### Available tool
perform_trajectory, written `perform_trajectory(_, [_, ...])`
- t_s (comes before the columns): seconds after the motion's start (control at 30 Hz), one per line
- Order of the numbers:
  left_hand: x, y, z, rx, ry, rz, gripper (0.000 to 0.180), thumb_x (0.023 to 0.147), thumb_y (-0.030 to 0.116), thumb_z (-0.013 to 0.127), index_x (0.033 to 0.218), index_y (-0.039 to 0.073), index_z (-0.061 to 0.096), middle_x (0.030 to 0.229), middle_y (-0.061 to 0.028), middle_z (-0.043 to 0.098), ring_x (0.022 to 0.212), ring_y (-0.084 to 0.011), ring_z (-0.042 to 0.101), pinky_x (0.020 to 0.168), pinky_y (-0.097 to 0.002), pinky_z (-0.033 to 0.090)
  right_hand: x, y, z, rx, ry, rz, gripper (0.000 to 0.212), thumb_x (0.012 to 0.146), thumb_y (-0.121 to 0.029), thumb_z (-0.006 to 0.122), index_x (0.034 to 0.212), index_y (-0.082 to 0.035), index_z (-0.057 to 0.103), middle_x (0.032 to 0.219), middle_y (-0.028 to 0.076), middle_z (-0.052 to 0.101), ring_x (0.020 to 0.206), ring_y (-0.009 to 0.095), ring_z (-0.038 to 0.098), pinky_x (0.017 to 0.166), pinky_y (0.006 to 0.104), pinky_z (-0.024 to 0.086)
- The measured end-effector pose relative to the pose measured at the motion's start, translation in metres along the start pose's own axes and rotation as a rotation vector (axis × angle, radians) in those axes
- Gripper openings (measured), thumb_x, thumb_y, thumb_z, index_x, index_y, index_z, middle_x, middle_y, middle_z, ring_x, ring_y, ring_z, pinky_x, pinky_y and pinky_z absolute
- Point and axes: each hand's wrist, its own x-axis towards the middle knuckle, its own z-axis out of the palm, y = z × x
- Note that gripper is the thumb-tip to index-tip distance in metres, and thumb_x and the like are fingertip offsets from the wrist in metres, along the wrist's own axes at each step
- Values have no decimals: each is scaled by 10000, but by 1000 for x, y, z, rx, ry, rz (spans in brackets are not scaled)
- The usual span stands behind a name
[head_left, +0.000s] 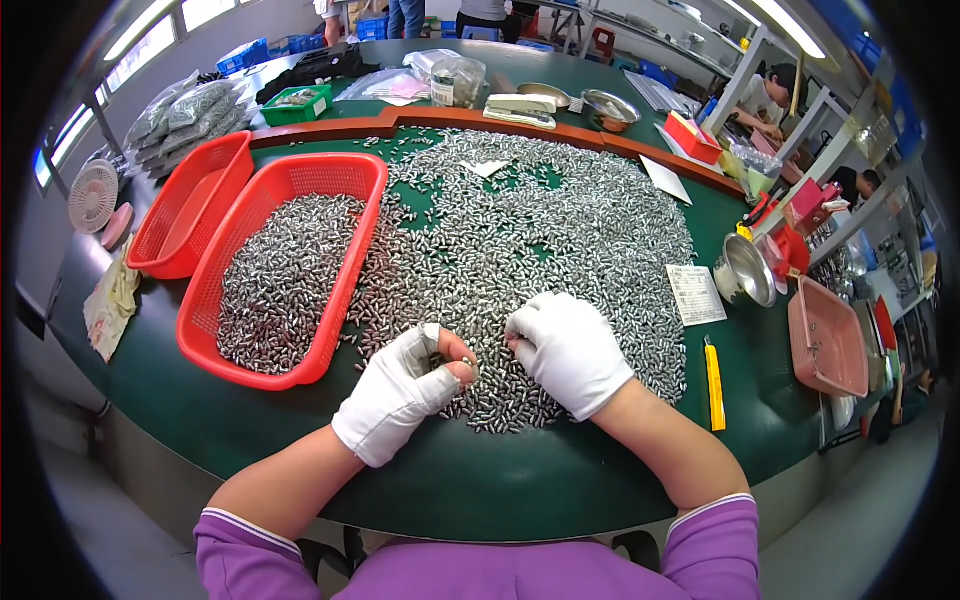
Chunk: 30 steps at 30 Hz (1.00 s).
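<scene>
A wide spread of small, silvery, bullet-shaped metal parts (560, 230) covers the middle of the green table. My left hand (400, 385), in a white glove with bare thumb and finger tips, pinches a small metal part (467, 361) over the near side of the spread. Close by on the right, my right hand (572, 352) wears a white glove too. Its fingers curl inward low over the parts, and whatever they hold is hidden. Left of my hands stands a red plastic basket (370, 230) heaped with the same kind of parts.
A second red basket (185, 215) stands at far left. Wooden edging (345, 127) borders the spread at the back. To the right lie a printed slip (696, 294), a yellow cutter knife (714, 385), a steel bowl (748, 268) and a pink basin (828, 340). People work farther back.
</scene>
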Motion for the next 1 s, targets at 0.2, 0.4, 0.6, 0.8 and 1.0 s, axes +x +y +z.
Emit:
perform_trajectory(0.2, [0, 4, 1, -48, -11, -69, 148, 936, 179, 608, 1022, 60, 590, 880, 24, 603, 680, -20, 475, 597, -176, 383, 8, -8, -18, 128, 237, -71, 86, 773, -59, 679, 843, -79, 633, 827, 79, 618, 787, 283, 611, 699, 384, 495])
perform_trajectory(0.4, [1, 2, 0, -101, -7, -71, 129, 946, 164, 584, 1029, 65, 591, 868, 13, 617, 640, -23, 465, 557, -172, 365, 11, -24, -30, 117, 296, -480, 173, 733, -83, 622, 904, -78, 647, 791, 52, 617, 679, 237, 615, 561, 345, 493])
perform_trajectory(0.6, [2, 1, 2, -104, 2, -91, 154, 934, 173, 621, 1023, 59, 570, 854, -29, 589, 569, -48, 384, 515, -194, 290, 3, 3, -17, -233, 163, 80, 462, 742, -140, 700, 1177, -26, 590, 1072, 135, 606, 936, 314, 601, 820, 408, 498])
perform_trajectory(0.8, [2, 1, 3, -33, 28, -47, 163, 923, 178, 643, 1010, 61, 571, 838, -20, 585, 587, -47, 407, 531, -189, 312, 0, 16, -8, -26, 0, 19, 203, 766, -182, 701, 956, -112, 693, 969, 71, 645, 906, 285, 619, 806, 391, 503])
perform_trajectory(1.0, [2, -1, 1, 53, 23, -37, 146, 914, 180, 636, 995, 72, 580, 805, 46, 545, 651, -20, 448, 583, -183, 382, 2, 12, -4, -107, 3, 48, 86, 775, -171, 692, 829, -109, 670, 858, 49, 638, 853, 277, 614, 768, 392, 500])
